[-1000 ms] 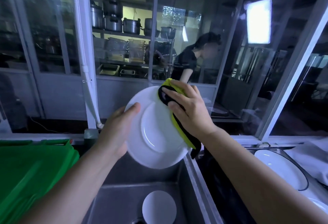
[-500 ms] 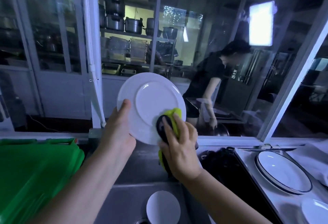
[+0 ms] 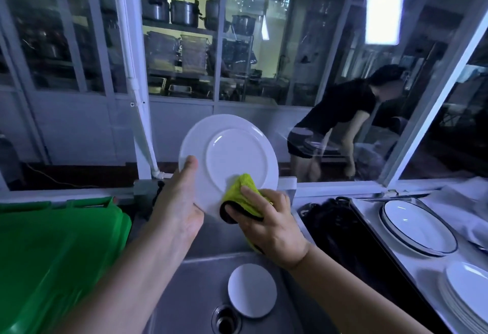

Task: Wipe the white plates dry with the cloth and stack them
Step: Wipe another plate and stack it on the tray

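The left hand (image 3: 179,209) is hiding its fingers behind the white plate (image 3: 232,154), and the view's right edge is cutting off the plate stack (image 3: 467,288).

the sink basin (image 3: 182,296) in front is open except for a round white disc (image 3: 252,290) beside the drain (image 3: 225,321). a green lid (image 3: 52,254) blocks the left. a dark rack (image 3: 338,230), black-rimmed plates (image 3: 417,228) and a stack of white plates (image 3: 467,291) fill the right counter (image 3: 368,210), and window glass (image 3: 330,43) closes the back.

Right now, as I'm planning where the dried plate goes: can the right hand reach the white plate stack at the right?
Probably yes: the stack lies on the same side as the right hand, with nothing tall between them, but that hand grips the cloth.
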Demonstrator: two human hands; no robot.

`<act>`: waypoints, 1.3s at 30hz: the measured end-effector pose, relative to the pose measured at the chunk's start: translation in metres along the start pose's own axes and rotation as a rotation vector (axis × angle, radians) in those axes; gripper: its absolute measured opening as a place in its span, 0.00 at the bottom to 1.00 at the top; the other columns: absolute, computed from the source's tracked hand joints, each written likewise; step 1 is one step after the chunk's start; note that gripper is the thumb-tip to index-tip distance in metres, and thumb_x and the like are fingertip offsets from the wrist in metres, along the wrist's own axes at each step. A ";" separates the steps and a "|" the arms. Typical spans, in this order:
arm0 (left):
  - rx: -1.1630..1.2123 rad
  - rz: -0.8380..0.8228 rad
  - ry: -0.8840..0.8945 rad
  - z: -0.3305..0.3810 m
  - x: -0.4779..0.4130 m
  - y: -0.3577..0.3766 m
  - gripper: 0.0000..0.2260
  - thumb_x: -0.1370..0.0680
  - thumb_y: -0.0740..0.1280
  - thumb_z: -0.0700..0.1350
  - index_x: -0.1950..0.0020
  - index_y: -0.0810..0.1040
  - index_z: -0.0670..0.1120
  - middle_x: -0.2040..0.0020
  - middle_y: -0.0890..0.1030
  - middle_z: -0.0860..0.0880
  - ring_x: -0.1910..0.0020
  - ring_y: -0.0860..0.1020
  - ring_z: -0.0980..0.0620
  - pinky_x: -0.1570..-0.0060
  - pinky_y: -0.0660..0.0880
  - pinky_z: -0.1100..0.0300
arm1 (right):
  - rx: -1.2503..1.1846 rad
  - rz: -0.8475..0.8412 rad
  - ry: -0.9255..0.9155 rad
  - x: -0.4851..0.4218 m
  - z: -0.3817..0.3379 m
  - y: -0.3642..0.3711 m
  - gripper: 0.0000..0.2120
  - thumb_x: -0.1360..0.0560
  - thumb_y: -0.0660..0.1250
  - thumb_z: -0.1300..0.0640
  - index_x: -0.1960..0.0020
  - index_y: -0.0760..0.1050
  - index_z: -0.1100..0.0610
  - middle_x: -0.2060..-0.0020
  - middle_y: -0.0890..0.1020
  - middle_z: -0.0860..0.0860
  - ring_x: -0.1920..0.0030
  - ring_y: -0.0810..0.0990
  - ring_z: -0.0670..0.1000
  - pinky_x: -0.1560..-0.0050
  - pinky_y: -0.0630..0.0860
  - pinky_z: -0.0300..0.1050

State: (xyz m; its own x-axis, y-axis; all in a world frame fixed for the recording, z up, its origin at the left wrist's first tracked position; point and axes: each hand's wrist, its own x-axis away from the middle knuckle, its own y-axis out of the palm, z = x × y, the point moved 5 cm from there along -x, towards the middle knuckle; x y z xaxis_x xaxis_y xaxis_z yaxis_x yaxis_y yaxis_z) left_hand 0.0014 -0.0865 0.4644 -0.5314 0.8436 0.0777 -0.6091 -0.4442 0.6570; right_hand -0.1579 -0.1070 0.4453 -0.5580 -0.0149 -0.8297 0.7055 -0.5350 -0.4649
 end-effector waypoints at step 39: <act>-1.009 -0.800 0.208 -0.466 0.108 0.331 0.26 0.27 0.61 0.62 0.56 0.78 0.38 0.64 0.81 0.43 0.65 0.78 0.46 0.61 0.73 0.53 | 0.292 -0.071 1.157 0.428 0.365 -0.321 0.16 0.26 0.64 0.66 0.40 0.79 0.60 0.42 0.75 0.62 0.44 0.73 0.64 0.39 0.67 0.49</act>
State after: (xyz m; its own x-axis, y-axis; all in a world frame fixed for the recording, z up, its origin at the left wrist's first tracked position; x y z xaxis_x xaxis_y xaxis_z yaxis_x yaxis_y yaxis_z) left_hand -0.5324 -0.2830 0.3411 0.1572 0.9563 -0.2467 -0.9197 0.0507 -0.3893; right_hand -0.7825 -0.2505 0.3525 0.2382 0.7117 -0.6609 0.4795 -0.6780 -0.5572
